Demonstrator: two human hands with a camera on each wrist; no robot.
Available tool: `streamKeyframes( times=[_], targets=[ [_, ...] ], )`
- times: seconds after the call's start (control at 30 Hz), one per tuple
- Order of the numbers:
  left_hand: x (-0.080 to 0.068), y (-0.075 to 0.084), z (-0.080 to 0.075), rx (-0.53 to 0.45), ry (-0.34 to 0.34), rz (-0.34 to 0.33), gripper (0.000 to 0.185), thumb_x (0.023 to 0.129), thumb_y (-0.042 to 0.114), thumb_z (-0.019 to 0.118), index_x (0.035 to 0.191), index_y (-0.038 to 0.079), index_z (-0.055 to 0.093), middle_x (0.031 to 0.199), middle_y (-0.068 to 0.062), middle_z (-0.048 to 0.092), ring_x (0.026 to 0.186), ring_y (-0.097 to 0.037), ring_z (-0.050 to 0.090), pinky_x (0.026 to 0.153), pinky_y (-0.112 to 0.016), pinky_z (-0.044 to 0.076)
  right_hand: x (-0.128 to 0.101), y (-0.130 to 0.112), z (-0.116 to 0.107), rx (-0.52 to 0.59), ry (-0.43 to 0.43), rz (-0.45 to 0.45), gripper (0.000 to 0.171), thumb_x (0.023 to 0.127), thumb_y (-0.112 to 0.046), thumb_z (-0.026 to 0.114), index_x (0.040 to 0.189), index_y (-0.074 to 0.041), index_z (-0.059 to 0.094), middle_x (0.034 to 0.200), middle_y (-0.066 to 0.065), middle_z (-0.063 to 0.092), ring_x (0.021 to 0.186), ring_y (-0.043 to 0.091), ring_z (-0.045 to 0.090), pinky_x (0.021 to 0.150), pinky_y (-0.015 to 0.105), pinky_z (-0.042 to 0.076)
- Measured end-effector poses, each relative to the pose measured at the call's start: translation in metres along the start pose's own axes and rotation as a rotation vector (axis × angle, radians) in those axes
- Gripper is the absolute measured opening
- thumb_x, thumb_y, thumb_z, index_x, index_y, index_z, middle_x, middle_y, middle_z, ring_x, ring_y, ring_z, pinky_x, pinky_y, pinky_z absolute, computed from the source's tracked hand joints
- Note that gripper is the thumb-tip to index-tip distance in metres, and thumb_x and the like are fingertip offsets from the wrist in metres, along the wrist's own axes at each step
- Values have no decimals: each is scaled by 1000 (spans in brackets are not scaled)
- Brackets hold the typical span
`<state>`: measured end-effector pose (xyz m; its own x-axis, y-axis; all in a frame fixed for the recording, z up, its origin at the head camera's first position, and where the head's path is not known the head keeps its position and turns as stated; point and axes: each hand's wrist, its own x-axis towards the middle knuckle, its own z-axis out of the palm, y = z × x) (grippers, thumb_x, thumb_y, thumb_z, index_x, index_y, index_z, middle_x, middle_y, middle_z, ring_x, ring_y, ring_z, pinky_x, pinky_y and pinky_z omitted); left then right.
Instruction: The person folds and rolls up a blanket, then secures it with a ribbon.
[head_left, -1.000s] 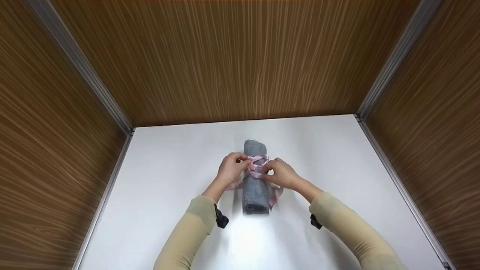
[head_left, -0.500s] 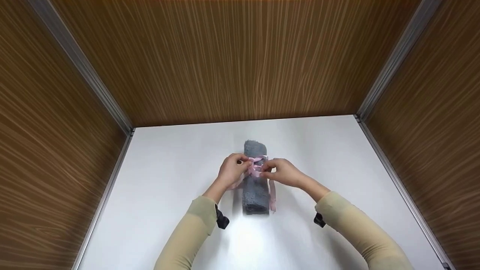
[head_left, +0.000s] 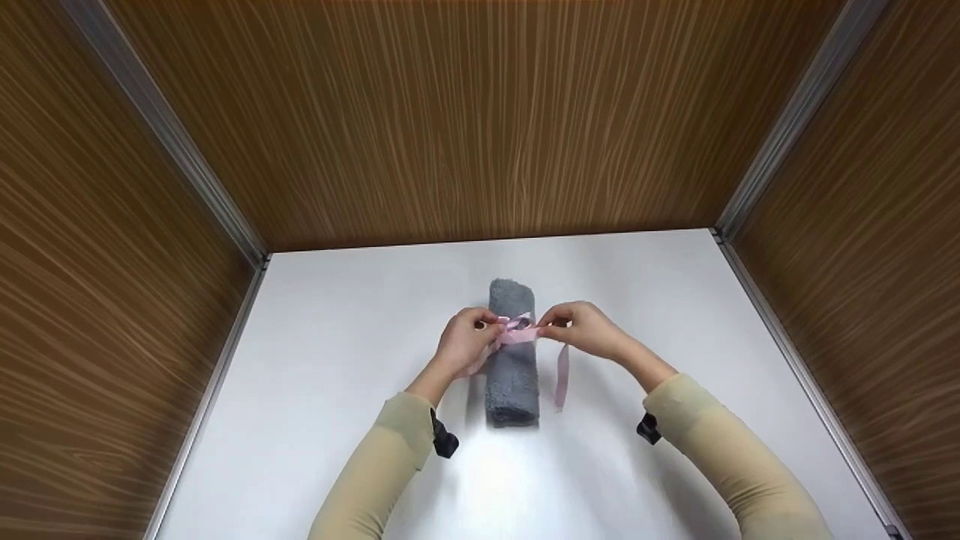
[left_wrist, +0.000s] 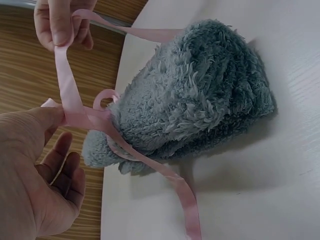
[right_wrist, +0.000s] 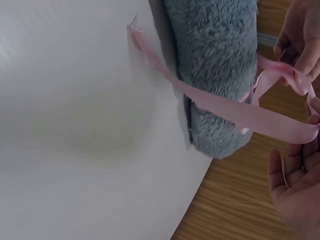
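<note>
Nearest the camera, two beige sleeves [head_left: 375, 465] reach forward over the white table [head_left: 337, 420]. Just beyond them a rolled grey towel [head_left: 512, 375] lies lengthwise on the table, about in the middle, its near end toward the person. A pink ribbon [head_left: 519, 334] crosses the roll near its far half. The left hand [head_left: 463, 343] sits against the left side of the roll and pinches the ribbon between thumb and forefinger right at the small loop — the other fingers hang relaxed and half open. The right hand [head_left: 585, 328] is lifted just right of the roll, fingertips closed on the ribbon and drawing it taut to the side; its remaining fingers seem loosely spread, though the wrist view crops them. One free tail [head_left: 561, 384] dangles from that hand down to the table — beside the towel. Behind everything stand the wood-grain walls [head_left: 480, 127].
</note>
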<state>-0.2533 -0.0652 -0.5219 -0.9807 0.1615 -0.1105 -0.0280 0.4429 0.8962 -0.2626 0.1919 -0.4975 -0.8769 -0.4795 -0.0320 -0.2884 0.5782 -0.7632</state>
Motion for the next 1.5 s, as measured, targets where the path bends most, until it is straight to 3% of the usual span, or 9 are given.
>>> streamKeyframes(
  times=[0.27,0.47,0.63,0.77,0.87,1.0,1.27,1.5],
  targets=[
    [1,0,-1,42,15,19,14,96,26,74,102,13,74,105,-1,65,99,-18,56,88,-36,47,3,23,-12,-76,98,93,11,96,-24,73,99,-15,78,80,-2,66,73,17,53,64,32,44],
    [1,-2,0,43,19,23,13,96,25,74,101,13,75,105,0,65,98,-17,56,87,-35,47,7,36,-10,-137,165,126,10,96,-20,72,97,-11,77,83,0,69,75,18,59,68,36,49],
    [2,-4,1,23,18,26,11,94,22,74,98,12,74,102,0,65,95,-17,56,85,-34,48,11,42,-1,-194,196,135,10,95,-18,73,95,-9,77,91,3,73,88,25,66,80,44,53],
    [2,-4,2,22,12,22,10,95,20,73,98,11,74,101,-1,65,93,-17,56,83,-34,47,12,44,11,-225,184,131,10,93,-19,74,94,-10,78,96,5,74,101,33,64,91,49,50],
    [3,-4,2,46,8,21,10,96,21,72,99,11,73,102,-1,65,95,-17,57,85,-34,48,13,46,20,-246,175,135,10,92,-20,75,93,-11,78,96,4,74,101,33,62,91,49,48],
    [2,-4,2,63,2,17,13,97,22,72,102,10,73,105,-2,65,97,-17,58,87,-35,49,14,48,32,-284,165,97,11,89,-21,76,93,-12,78,96,3,74,97,31,60,88,49,48],
    [1,-6,1,65,7,25,15,96,23,73,103,9,74,103,-2,66,95,-16,59,86,-34,50,11,40,46,-275,128,30,25,87,-24,79,111,-15,77,115,5,67,111,30,53,98,49,45],
    [-1,-6,1,38,6,21,14,96,22,73,100,9,73,99,-1,64,91,-16,58,82,-33,49,11,39,54,-245,167,-14,15,88,-24,80,100,-16,79,106,0,66,105,24,52,93,44,46]
  ],
)
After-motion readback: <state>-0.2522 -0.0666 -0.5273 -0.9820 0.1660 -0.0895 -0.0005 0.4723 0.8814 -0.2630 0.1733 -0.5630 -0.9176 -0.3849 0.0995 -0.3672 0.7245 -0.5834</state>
